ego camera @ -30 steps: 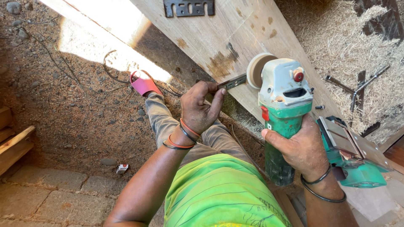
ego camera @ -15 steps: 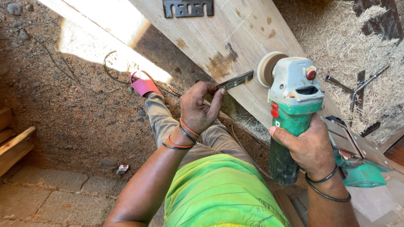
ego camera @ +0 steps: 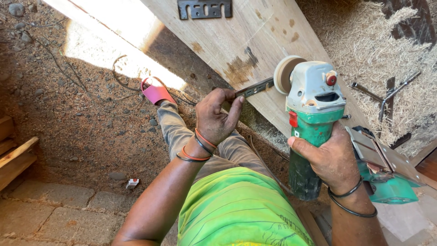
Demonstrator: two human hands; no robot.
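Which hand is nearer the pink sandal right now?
Left. The left hand holds a flat metal blade just right of the pink sandal; the right hand grips the grinder farther right.

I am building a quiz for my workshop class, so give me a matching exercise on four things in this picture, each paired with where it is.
Things:
1. green and grey angle grinder
2. flat dark metal blade
3. pink sandal
4. black metal bracket

Places:
A. on the foot, on the dirt ground
B. lying on the wooden plank, at the top of the picture
C. gripped in the right hand
D. pinched in the left hand, its far end at the grinder's disc

Pairs: 1-C, 2-D, 3-A, 4-B
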